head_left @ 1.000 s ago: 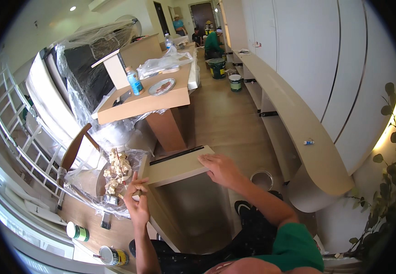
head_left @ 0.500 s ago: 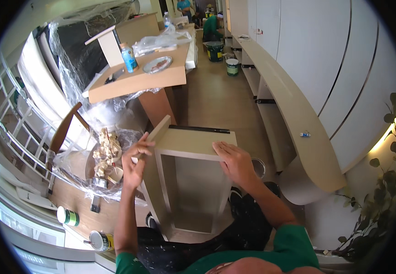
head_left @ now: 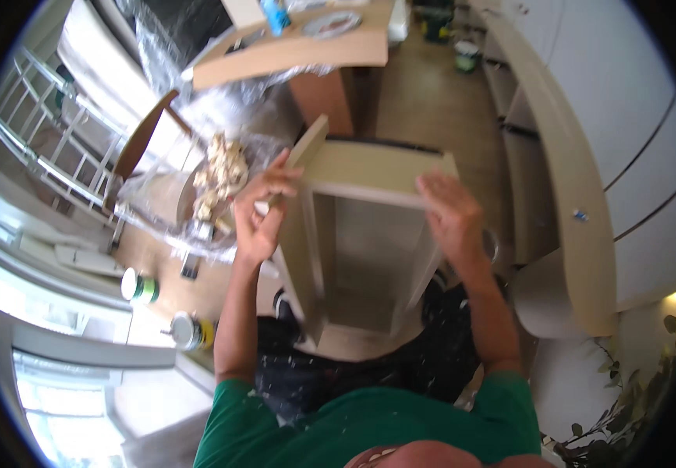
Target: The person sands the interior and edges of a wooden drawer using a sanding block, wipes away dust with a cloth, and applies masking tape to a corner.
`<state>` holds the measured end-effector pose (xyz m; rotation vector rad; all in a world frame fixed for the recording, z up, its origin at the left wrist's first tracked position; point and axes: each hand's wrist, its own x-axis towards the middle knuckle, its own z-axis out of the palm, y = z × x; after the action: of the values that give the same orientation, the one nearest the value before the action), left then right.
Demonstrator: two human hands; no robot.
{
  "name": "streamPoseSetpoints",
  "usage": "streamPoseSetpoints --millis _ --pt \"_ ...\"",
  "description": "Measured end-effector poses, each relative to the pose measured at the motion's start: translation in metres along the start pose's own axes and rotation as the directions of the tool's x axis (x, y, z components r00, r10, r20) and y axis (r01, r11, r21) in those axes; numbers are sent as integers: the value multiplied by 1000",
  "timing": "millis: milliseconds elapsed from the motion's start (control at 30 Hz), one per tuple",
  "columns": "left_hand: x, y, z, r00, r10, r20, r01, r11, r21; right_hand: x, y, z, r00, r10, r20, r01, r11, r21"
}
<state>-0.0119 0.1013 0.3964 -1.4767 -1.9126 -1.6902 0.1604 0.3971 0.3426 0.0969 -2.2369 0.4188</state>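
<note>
A beige drawer box (head_left: 373,168) stands on end between my legs, its hollow side toward me and a black rail along its top. My right hand (head_left: 453,214) grips its upper right corner, fingers bent over the edge and slightly blurred. Beside the drawer's wide left panel is my left hand (head_left: 264,210), the index finger stretched along the panel edge. Between its thumb and bent fingers a small white piece shows, too little of it to name.
A wooden worktop (head_left: 291,62) with a plate (head_left: 330,24) and a blue bottle (head_left: 276,17) is ahead. Left are a plastic-draped chair (head_left: 145,144), paint cans (head_left: 190,331) and a white rack (head_left: 57,140). A long curved beige counter (head_left: 580,156) runs along the right.
My view has tipped down and turned left, so the drawer and both hands appear higher and farther right. Both hands stay at the drawer.
</note>
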Motion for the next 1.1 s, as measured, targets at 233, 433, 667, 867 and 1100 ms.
streamPoseSetpoints --millis 233,433,667,867,1100 --pt "-27 29 0 981 -3 -194 42 980 196 30 1 34 997 23 -70 -23 1000 12" --pt "-21 36 20 973 16 -230 34 977 209 32 -54 41 963 42 -268 21 974 226" --pt "-6 37 40 957 46 -286 9 982 187 30 -132 117 991 86 -100 32 578 816" --pt "-12 42 41 951 60 -302 6 977 213 24 -167 149 971 235 36 -92 233 968" --pt "-3 25 37 949 29 -313 26 985 172 -195 -160 209 736 325 594 -675 278 684"
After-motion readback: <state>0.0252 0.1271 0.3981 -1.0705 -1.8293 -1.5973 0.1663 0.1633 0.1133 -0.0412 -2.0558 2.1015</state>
